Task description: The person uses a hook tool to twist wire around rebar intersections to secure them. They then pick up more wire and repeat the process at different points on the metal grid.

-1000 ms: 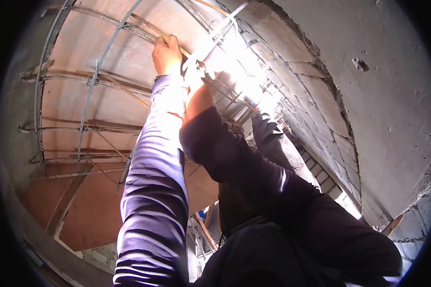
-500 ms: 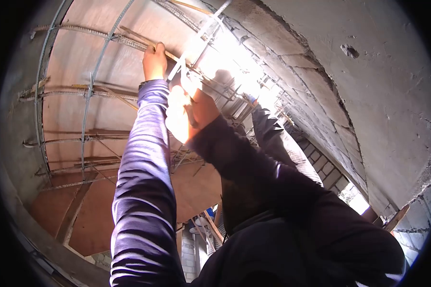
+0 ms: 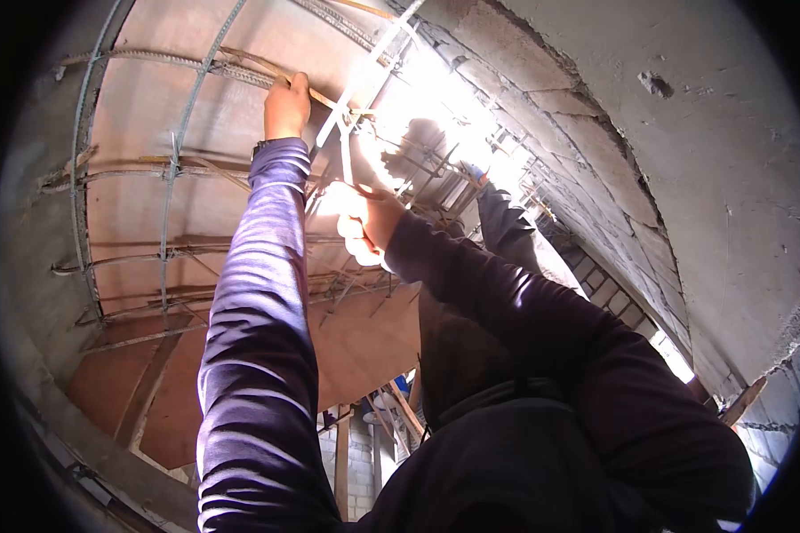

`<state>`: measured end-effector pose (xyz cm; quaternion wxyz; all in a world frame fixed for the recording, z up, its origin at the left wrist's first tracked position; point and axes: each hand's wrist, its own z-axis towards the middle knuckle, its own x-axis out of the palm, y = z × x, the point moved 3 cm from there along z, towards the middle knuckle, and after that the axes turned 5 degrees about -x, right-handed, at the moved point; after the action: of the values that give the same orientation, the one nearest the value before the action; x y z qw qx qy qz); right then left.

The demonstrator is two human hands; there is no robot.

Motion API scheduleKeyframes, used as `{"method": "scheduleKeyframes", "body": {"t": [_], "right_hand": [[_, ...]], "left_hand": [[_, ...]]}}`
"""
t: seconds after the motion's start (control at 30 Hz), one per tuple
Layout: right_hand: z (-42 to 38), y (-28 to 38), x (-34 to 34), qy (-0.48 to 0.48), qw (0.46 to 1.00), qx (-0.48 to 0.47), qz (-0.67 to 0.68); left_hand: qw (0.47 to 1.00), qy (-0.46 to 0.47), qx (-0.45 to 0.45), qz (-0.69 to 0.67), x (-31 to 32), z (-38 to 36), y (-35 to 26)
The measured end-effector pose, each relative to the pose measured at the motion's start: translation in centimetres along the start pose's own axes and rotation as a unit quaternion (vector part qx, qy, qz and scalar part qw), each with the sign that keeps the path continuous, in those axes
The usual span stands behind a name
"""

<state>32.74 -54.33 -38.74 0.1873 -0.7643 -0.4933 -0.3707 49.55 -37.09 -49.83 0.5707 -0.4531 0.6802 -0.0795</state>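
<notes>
My left hand (image 3: 287,107) is closed around a thin wooden strip (image 3: 327,101) at the top centre, beside a ribbed rebar (image 3: 240,75). Lower and to the right, in strong light, my right hand (image 3: 367,220) is closed with its fingers curled; glare hides what it grips. Just above that hand, a bright strip (image 3: 346,153) hangs from a long pale bar (image 3: 356,82) that slants up to the right.
Rebars (image 3: 164,222) cross in a grid over reddish panels (image 3: 356,342) at the left. A rough concrete wall (image 3: 729,178) curves along the right. Another person's dark-sleeved arm (image 3: 507,222) shows behind my right forearm. Blockwork (image 3: 609,298) stands farther back.
My right hand has moved down and slightly to the right, away from the pale bar. My left hand stays at the wooden strip. The view has shifted slightly.
</notes>
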Motion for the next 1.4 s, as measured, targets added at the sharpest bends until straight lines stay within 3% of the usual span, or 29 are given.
{"method": "scheduleKeyframes", "body": {"t": [0.03, 0.13, 0.2, 0.3, 0.33, 0.5, 0.63, 0.7, 0.83, 0.87, 1.03, 1.1, 1.13, 1.3, 1.37, 1.4], "right_hand": [[-0.2, 0.1, -1.4, -0.072, 0.993, 0.004, -0.096], [0.4, 0.0, -4.5, -0.061, 0.983, -0.006, -0.173], [0.4, -0.1, -5.5, 0.02, 0.999, -0.007, -0.047], [-1.3, 1.4, -3.8, 0.053, 0.997, 0.046, -0.028], [-2.0, 1.2, -2.5, 0.039, 0.997, 0.054, 0.043], [-2.2, 0.3, -2.0, 0.066, 0.981, 0.026, 0.181], [-1.8, 0.4, -3.2, 0.033, 0.998, 0.036, 0.034], [-1.4, 1.2, -4.1, -0.006, 0.991, 0.036, -0.125], [-2.2, 2.9, -5.1, -0.055, 0.98, 0.036, -0.19], [-1.6, 2.9, -6.8, 0.008, 0.982, 0.009, -0.188], [-2.0, 7.0, -8.5, -0.007, 0.961, 0.045, -0.272], [-1.7, 9.1, -10.2, -0.006, 0.913, 0.07, -0.401], [-0.5, 9.8, -12.0, 0.042, 0.888, 0.026, -0.456], [1.9, 13.7, -13.9, 0.08, 0.83, 0.036, -0.551], [3.1, 14.9, -14.5, 0.08, 0.778, 0.003, -0.623], [3.4, 15.1, -14.8, 0.102, 0.812, 0.039, -0.573]], "left_hand": [[1.0, -0.003, 0.006, 0.025, 0.1, 0.1, 0.0], [0.999, 0.006, 0.001, 0.046, -0.4, -0.3, -1.1], [0.998, 0.015, -0.003, 0.054, -0.5, -0.4, -1.1], [0.998, 0.024, -0.01, 0.058, -0.4, -0.1, -0.9], [0.999, 0.018, -0.024, 0.034, -0.2, -0.1, -0.7], [0.998, 0.033, -0.056, -0.017, 0.8, 0.7, 1.3], [0.999, 0.038, -0.028, 0.001, 0.7, 0.6, 1.0], [0.999, 0.026, -0.041, -0.009, 0.7, 0.6, 0.8], [0.998, 0.032, -0.047, -0.008, 0.7, 0.4, 1.1], [0.998, 0.032, -0.052, -0.014, 0.8, 0.4, 1.4], [0.998, 0.022, -0.059, -0.008, 0.6, 0.3, 1.2], [0.997, 0.023, -0.068, -0.016, 0.7, 0.3, 1.3], [0.997, 0.022, -0.069, -0.015, 0.7, 0.2, 1.3], [0.996, 0.003, -0.081, -0.04, 0.7, -0.3, 0.8], [0.994, -0.007, -0.098, -0.044, 1.0, -0.4, 1.1], [0.995, -0.013, -0.087, -0.044, 1.1, -0.1, 1.2]]}}
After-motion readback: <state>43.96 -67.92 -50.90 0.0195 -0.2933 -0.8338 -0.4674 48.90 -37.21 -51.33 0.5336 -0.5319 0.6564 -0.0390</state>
